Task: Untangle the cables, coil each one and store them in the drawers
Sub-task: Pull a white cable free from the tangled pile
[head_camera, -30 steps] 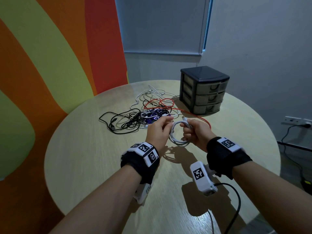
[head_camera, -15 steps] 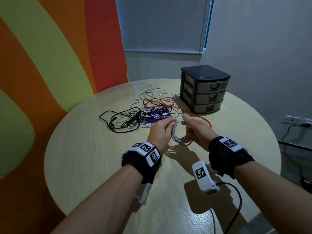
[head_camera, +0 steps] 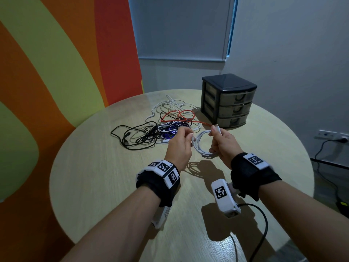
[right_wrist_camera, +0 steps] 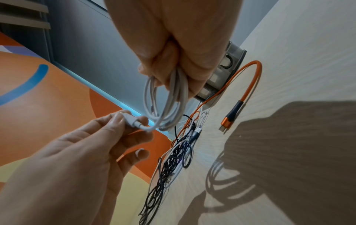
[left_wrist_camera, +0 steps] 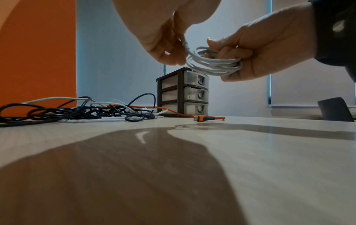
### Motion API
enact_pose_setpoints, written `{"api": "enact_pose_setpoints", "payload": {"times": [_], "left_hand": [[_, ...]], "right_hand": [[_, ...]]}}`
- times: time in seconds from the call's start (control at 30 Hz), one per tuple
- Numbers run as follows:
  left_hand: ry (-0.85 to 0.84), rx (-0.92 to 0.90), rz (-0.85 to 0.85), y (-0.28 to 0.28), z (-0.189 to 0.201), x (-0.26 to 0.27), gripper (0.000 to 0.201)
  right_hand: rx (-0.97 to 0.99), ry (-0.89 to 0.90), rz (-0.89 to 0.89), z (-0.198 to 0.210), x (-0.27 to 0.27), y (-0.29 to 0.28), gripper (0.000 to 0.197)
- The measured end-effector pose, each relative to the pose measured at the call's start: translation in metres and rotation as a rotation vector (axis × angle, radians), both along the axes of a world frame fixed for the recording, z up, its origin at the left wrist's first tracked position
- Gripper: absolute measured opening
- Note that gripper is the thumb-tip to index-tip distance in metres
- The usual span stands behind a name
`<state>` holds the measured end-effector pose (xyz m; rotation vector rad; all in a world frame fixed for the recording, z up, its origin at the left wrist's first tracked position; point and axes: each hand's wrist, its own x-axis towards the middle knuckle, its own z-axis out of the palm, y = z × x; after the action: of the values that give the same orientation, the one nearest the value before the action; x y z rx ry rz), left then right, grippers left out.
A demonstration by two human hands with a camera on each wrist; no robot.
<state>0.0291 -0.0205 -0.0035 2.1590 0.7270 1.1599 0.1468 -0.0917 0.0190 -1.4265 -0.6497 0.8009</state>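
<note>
A white cable wound into a coil (head_camera: 201, 146) (left_wrist_camera: 213, 64) (right_wrist_camera: 167, 103) hangs above the round table. My right hand (head_camera: 221, 142) (left_wrist_camera: 250, 56) (right_wrist_camera: 179, 50) grips the coil's side, with one plug sticking up above its fingers. My left hand (head_camera: 179, 140) (left_wrist_camera: 165, 38) (right_wrist_camera: 108, 137) pinches the cable's free end by its white plug (right_wrist_camera: 133, 121). Behind the hands lies a tangle of black, white and orange cables (head_camera: 160, 127) (left_wrist_camera: 82, 111) (right_wrist_camera: 173, 156). A dark three-drawer unit (head_camera: 228, 101) (left_wrist_camera: 185, 92) stands at the back right, all drawers closed.
An orange cable's end with a metal plug (right_wrist_camera: 231, 117) (left_wrist_camera: 208, 118) lies on the table (head_camera: 94, 176) near the drawer unit. A striped orange and green wall rises at the left. A black cord runs from my right wrist camera (head_camera: 224, 197) over the table's near edge.
Both hands have lifted the coil and drawn slightly apart. The left hand has slid from the coil's loops out to the free end's plug.
</note>
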Motion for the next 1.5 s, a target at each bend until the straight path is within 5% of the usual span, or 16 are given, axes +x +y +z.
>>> {"api": "enact_pose_setpoints", "payload": {"times": [0.47,0.7,1.13,1.5], "left_hand": [[0.000,0.040,0.199,0.003,0.003,-0.001,0.028],[-0.026,-0.174,0.113,0.003,0.001,-0.002,0.009],[0.075,-0.177,-0.030,-0.003,0.003,-0.001,0.029],[0.114,-0.092,-0.047,-0.003,0.002,-0.001,0.021]], "right_hand": [[0.025,0.100,0.217,0.011,-0.008,0.001,0.025],[-0.035,0.014,0.245,0.013,-0.002,-0.007,0.027],[-0.007,-0.051,0.247,0.009,0.000,-0.002,0.040],[-0.033,0.171,0.298,0.015,0.000,-0.004,0.043]]}}
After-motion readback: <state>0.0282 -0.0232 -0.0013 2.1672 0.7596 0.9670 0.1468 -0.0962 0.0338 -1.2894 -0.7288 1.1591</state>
